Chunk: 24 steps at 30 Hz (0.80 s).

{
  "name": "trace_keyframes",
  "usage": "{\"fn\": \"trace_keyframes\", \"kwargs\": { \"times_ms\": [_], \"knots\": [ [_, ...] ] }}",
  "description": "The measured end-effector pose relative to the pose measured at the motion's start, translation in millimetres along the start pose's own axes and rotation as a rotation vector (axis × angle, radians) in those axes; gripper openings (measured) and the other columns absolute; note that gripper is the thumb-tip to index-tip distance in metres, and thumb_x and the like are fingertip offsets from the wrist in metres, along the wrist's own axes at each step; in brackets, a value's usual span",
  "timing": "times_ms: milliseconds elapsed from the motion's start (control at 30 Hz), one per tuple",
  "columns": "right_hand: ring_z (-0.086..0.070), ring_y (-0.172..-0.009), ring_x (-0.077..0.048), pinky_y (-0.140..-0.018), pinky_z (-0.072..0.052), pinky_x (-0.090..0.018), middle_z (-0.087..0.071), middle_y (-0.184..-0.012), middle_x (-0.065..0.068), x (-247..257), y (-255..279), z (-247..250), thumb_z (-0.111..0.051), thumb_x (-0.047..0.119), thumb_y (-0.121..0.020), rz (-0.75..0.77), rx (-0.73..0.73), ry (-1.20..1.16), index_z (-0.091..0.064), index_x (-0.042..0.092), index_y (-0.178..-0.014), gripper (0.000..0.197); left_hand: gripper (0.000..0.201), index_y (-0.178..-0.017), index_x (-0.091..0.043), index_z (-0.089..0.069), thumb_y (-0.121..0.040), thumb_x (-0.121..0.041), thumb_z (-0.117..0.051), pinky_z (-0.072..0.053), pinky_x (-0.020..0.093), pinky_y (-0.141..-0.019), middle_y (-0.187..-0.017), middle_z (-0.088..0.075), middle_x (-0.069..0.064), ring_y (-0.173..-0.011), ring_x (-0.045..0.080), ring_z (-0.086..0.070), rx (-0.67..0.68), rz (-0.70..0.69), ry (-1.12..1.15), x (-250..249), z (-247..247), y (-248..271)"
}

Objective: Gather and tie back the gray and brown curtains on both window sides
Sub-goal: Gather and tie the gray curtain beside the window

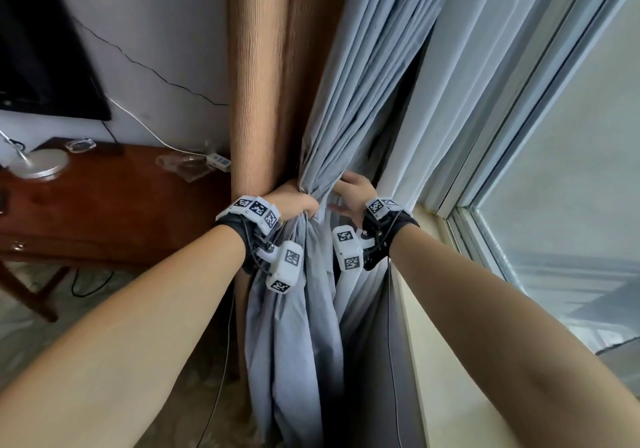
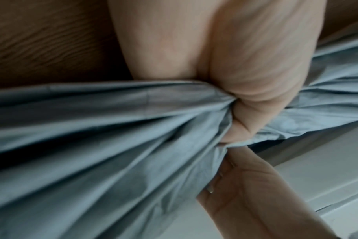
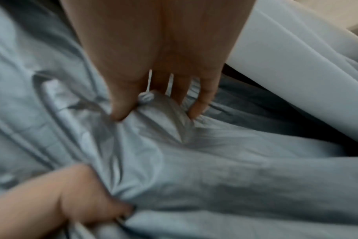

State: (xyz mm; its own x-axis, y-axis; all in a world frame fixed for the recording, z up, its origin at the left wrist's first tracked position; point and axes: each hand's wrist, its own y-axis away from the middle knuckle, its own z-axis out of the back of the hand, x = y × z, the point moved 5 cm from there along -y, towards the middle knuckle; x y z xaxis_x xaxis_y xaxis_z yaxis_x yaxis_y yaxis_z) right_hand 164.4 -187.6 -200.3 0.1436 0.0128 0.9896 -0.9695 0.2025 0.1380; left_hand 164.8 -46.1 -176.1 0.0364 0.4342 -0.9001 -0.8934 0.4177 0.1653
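The gray curtain (image 1: pixel 360 94) hangs in the middle, pulled into a tight bunch at wrist height. My left hand (image 1: pixel 296 201) grips that bunch from the left, fist closed round the folds (image 2: pixel 133 129). From the right my right hand (image 1: pixel 351 193) wraps the same bunch, with its thumb in front and its fingers curling behind. In the right wrist view its fingertips (image 3: pixel 196 111) and thumb dig into a gray fold (image 3: pixel 164 122). The brown curtain (image 1: pixel 263 83) hangs straight and loose just left of my left hand, against its back. No tie-back shows.
A pale lining curtain (image 1: pixel 485 76) hangs right of the gray one, against the window frame (image 1: pixel 540 128) and sill (image 1: pixel 420 274). At left stand a wooden desk (image 1: pixel 104 201) with a lamp base (image 1: pixel 38 165) and a power strip (image 1: pixel 218 161), below a dark screen (image 1: pixel 41 49).
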Motion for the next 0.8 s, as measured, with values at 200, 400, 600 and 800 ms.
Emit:
{"fn": "trace_keyframes", "kwargs": {
  "times_ms": [200,400,600,800],
  "knots": [
    [-0.043,-0.048,-0.013,-0.047,-0.033,-0.023,-0.046,-0.050,0.003,18,12,47,-0.065,0.034,-0.091,0.177,-0.327,0.542,-0.048,0.020,-0.051,0.045,0.035,-0.100,0.006,-0.067,-0.065,0.002,-0.065,-0.054,0.038,-0.084,-0.094,-0.069,0.013,-0.093,0.030,-0.065,-0.183,0.037,0.068,2,3,-18],
    [-0.061,-0.072,-0.022,-0.065,-0.052,-0.033,-0.067,-0.078,-0.003,25,34,66,-0.068,0.033,-0.085,0.290,-0.351,0.840,-0.062,0.012,-0.086,0.022,0.034,-0.114,0.001,-0.061,-0.082,-0.008,-0.066,-0.050,0.033,-0.089,-0.113,-0.067,0.018,-0.105,0.033,-0.063,-0.429,0.049,0.033,-3,-8,-26],
    [-0.058,-0.071,-0.031,-0.060,-0.046,-0.036,-0.064,-0.080,-0.014,33,58,47,-0.063,0.009,-0.079,0.425,-0.253,0.893,-0.046,0.011,-0.083,0.018,0.049,-0.119,0.000,-0.058,-0.073,-0.013,-0.071,-0.052,0.038,-0.094,-0.114,-0.066,0.018,-0.107,0.033,-0.063,-0.267,0.024,-0.047,-9,-40,-24],
    [-0.059,-0.076,-0.025,-0.066,-0.042,-0.030,-0.064,-0.082,-0.008,33,68,39,-0.064,0.011,-0.081,0.374,-0.160,0.781,-0.057,0.007,-0.086,0.009,0.077,-0.129,-0.006,-0.055,-0.059,-0.006,-0.087,-0.046,0.029,-0.099,-0.121,-0.064,0.002,-0.115,0.015,-0.059,0.108,-0.185,0.020,-18,-69,-7]
  ]
}}
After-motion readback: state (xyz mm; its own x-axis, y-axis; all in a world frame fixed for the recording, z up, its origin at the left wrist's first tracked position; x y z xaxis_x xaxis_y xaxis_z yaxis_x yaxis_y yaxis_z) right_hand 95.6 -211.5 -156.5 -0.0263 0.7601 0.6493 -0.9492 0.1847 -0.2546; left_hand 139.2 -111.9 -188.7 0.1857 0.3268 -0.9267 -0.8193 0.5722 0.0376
